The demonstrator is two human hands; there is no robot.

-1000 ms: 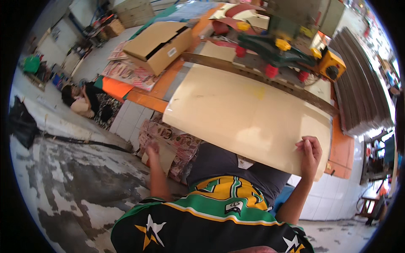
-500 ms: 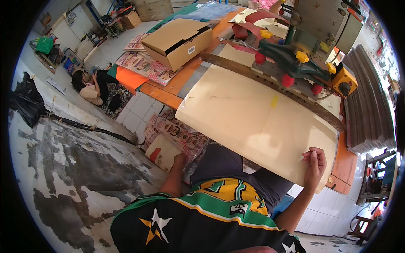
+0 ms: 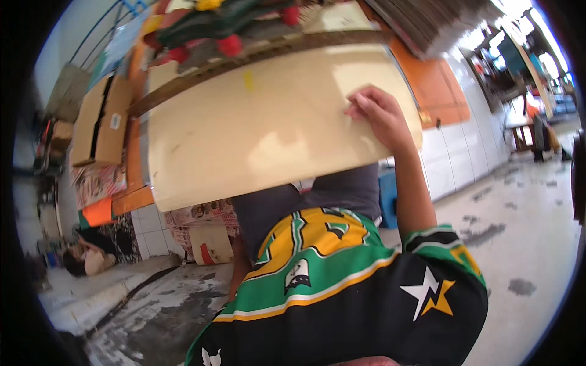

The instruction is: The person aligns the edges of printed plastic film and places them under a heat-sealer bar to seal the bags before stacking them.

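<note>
A large cream sheet lies on the table in front of me, its near edge reaching over my lap. Above the sheet's right part is my right hand, fingers curled in and thumb pressed toward them; anything between them is too small to make out. Low on the left, my left hand hangs beside a smaller cream piece with a red mark. Its fingers are blurred and mostly hidden, so whether it grips that piece is unclear. Across the large sheet's far side runs a long metal bar.
Behind the bar stands a machine with a dark green arm and red knobs. A brown cardboard box rests at the table's left, near printed sheets. Grey stacked sheets stand far right. Another person is low at the left.
My view has swung to the right and turned, so the table and machine appear further left. The right hand stays over the sheet's right part, fingers still curled; the left stays low.
</note>
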